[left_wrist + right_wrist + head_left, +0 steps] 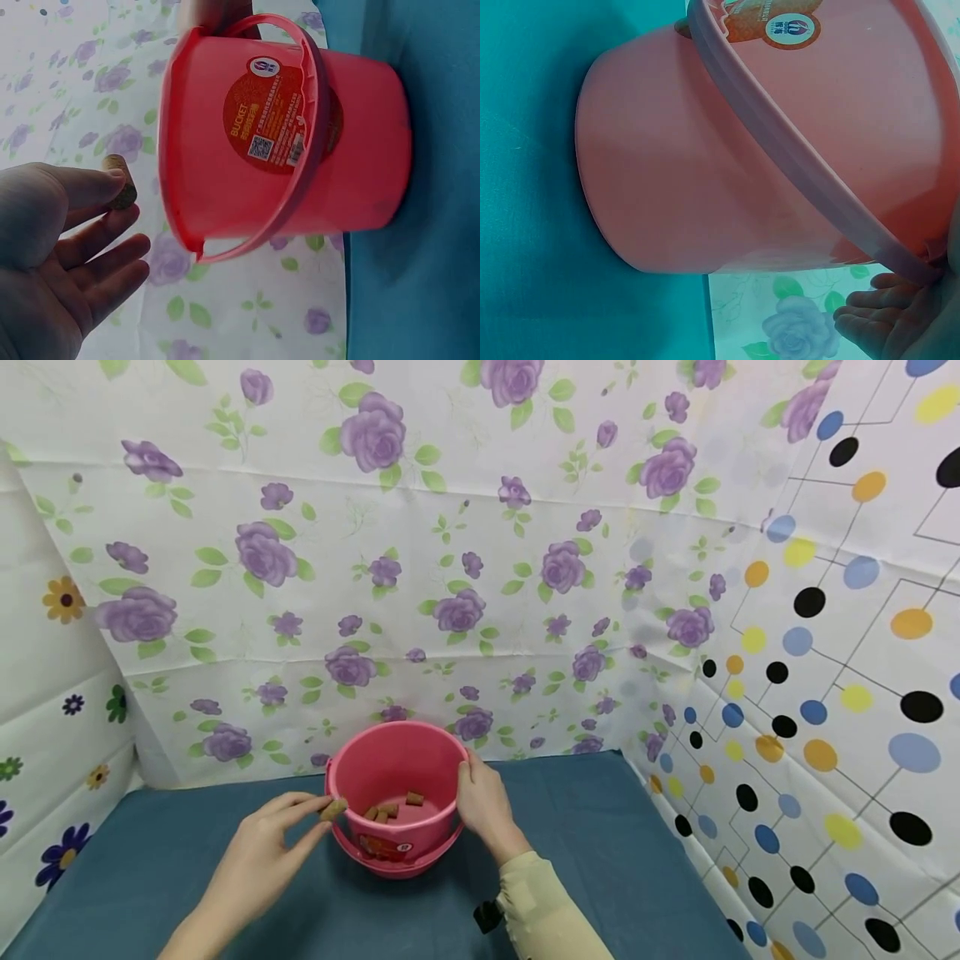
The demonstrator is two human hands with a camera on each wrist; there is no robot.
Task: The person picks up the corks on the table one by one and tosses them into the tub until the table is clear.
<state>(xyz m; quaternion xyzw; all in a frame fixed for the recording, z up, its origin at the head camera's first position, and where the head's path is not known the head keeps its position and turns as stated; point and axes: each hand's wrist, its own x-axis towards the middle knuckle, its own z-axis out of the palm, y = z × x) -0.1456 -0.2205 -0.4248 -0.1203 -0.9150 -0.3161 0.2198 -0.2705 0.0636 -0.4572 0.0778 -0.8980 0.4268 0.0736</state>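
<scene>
A pink plastic bucket (400,839) stands upright with its handle hanging at the front. Several cork stoppers (386,811) lie on its floor. At the near left of the rim, my left hand (258,847) pinches another cork (120,182) between thumb and fingertips, the other fingers spread loosely. My right hand (486,802) holds the bucket's right rim near the handle joint. In the right wrist view, fingers (877,311) show outside the wall beyond the handle; the thumb is hidden there.
The bucket stands on a blue-green cloth (570,827) covering the table. A flowered sheet (420,568) hangs behind it, and a dotted sheet (840,693) rises on the right. Something small and black (488,917) is at the right sleeve.
</scene>
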